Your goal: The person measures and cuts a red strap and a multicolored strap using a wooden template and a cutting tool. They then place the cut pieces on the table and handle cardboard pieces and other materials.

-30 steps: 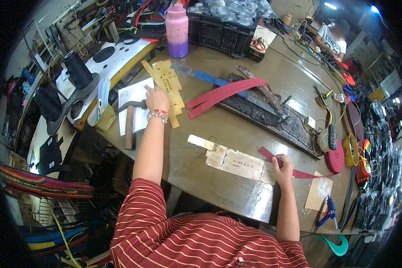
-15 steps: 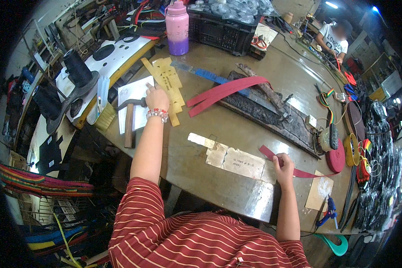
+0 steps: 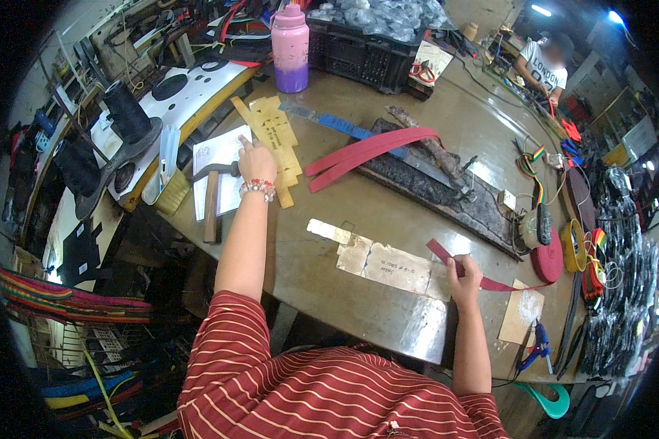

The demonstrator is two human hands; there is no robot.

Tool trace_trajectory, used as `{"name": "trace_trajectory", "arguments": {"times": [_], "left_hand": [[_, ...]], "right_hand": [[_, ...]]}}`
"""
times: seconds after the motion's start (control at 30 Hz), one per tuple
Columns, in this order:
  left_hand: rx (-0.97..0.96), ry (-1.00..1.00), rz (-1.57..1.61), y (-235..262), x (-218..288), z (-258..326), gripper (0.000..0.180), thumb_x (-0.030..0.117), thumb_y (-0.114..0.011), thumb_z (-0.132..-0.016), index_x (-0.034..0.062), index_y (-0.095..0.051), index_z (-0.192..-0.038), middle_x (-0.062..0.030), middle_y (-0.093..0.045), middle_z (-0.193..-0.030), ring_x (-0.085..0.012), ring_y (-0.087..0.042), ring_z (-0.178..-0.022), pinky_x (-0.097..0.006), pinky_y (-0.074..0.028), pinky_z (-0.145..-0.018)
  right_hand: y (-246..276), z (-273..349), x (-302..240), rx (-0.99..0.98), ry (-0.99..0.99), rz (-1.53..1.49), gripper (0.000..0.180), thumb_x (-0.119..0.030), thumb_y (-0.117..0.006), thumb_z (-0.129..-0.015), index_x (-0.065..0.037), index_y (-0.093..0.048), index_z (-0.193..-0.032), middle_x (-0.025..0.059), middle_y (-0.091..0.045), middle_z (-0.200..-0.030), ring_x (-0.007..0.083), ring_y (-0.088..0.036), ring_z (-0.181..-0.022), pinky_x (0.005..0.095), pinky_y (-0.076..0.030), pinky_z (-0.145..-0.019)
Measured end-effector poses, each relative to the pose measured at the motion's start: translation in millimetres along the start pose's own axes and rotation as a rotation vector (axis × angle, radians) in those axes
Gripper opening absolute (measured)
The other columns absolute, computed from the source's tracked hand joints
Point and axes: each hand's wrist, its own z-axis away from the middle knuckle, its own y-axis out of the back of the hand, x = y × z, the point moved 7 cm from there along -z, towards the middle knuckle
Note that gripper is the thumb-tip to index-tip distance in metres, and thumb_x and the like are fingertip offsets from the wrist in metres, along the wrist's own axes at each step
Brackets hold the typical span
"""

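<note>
My left hand is stretched out to the far left of the worktable. It lies on a white paper sheet between a wooden-handled hammer and a stack of yellow card templates, index finger extended, gripping nothing. On that wrist is a beaded bracelet. My right hand pinches a thin dark red strap near the table's front edge, just right of a taped paper patch.
Two long red straps lie across a dark worn board. A pink bottle and a black crate stand at the back. Thread cones sit left; webbing rolls and a blue tool right. Another person works far back.
Almost nothing: my left hand stays by the hammer and templates with only a slight shift, and my right hand keeps hold of the thin red strap.
</note>
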Motion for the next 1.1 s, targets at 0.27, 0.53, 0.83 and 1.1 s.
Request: {"name": "trace_trajectory", "arguments": {"times": [0.27, 0.53, 0.83, 1.1], "left_hand": [[-0.017, -0.052, -0.016, 2, 2, 1, 0.037, 0.009, -0.044, -0.083, -0.0094, -0.053, -0.115, -0.0276, -0.040, -0.134, -0.0344, -0.056, -0.099, -0.040, -0.049, -0.081], [-0.014, -0.005, 0.000, -3, -2, 0, 0.037, 0.008, -0.044, -0.083, -0.0111, -0.053, -0.114, -0.0359, -0.037, -0.131, -0.0374, -0.055, -0.102, -0.041, -0.048, -0.083], [-0.015, -0.037, 0.013, -4, -2, 1, 0.038, 0.008, -0.044, -0.083, -0.0115, -0.052, -0.114, -0.0363, -0.038, -0.130, -0.0380, -0.055, -0.101, -0.041, -0.047, -0.085], [0.017, -0.051, -0.025, -11, -6, -2, 0.042, 0.015, -0.052, -0.079, -0.0072, -0.054, -0.115, -0.0365, -0.040, -0.128, -0.0385, -0.056, -0.097, -0.041, -0.047, -0.085]], "right_hand": [[0, -1, 1, -0.007, 0.003, 0.005, 0.014, -0.010, -0.066, -0.080, -0.001, -0.057, -0.076, 0.0092, -0.051, -0.062, 0.0165, -0.047, -0.052, 0.0285, -0.039, -0.051], [-4, -3, 2, -0.043, -0.046, 0.004, 0.014, -0.011, -0.066, -0.080, -0.001, -0.057, -0.076, 0.0108, -0.051, -0.062, 0.0194, -0.047, -0.052, 0.0297, -0.039, -0.052], [-4, -5, 2, -0.062, -0.062, 0.033, 0.014, -0.012, -0.065, -0.080, 0.000, -0.058, -0.077, 0.0112, -0.051, -0.063, 0.0199, -0.047, -0.053, 0.0303, -0.039, -0.052], [-4, -5, 3, -0.079, -0.095, 0.013, 0.014, -0.014, -0.065, -0.081, -0.001, -0.059, -0.077, 0.0109, -0.054, -0.064, 0.0193, -0.050, -0.055, 0.0305, -0.040, -0.054]]}}
